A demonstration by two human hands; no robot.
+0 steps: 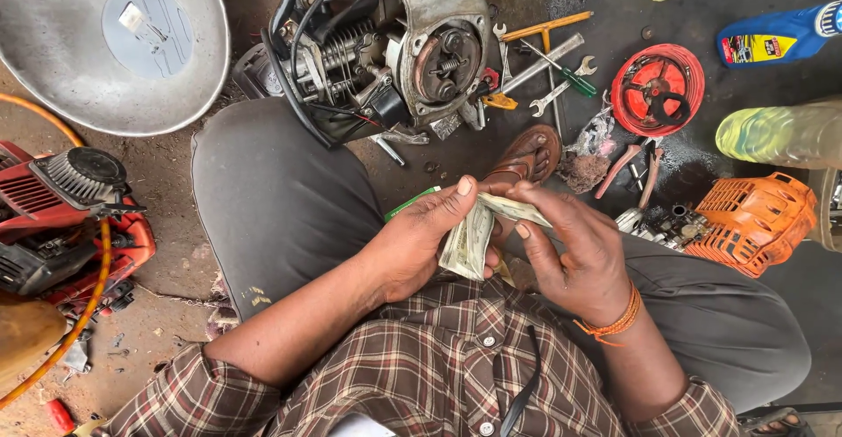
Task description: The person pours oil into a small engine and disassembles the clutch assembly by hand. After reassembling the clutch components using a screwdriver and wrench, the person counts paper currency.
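At the far left of the dirt floor (pixel 175 253) a red machine (pixel 53 218) sits under a big metal bowl (pixel 61 60), with an orange hose (pixel 92 288) looping past it. In the middle, over the lap, the left hand (pixel 412 244) clasps a folded wad of banknotes (pixel 467 242), thumb pressed on top. The right hand (pixel 574 257) pinches the top note's free end between thumb and fingers and lifts it off the stack. Judging by that, the counting looks partway through: one note is peeled up and most of the wad is not yet turned. A green slip (pixel 408 205) pokes out behind the left hand. Beyond the knees stands a stripped small engine (pixel 395 51), then spanners and a screwdriver (pixel 548 69), a red round cover (pixel 658 86), pliers (pixel 631 165), an orange plastic housing (pixel 759 218) and a blue bottle (pixel 776 34) at the right edge. Nothing blocks the hands
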